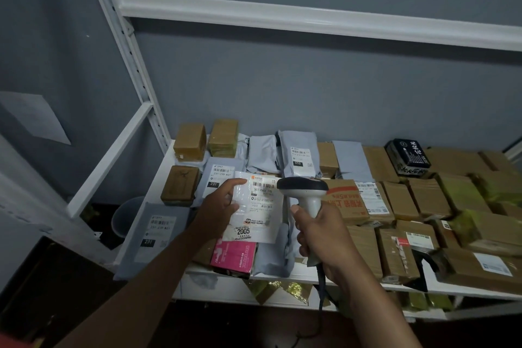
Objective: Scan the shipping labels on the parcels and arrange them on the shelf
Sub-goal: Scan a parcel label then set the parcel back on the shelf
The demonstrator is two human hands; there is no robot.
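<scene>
left hand (219,206): pinches white parcel (255,206); label reads "507-P802 170", "2005"
right hand (320,237): grips scanner (305,192), head just beside label
shelf (285,272): grey mailers marked "231", "010"

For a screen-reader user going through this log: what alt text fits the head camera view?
A left hand holds a white parcel label-up while the right hand aims a handheld scanner at it, above a white shelf covered with grey mailers and brown boxes.
</scene>
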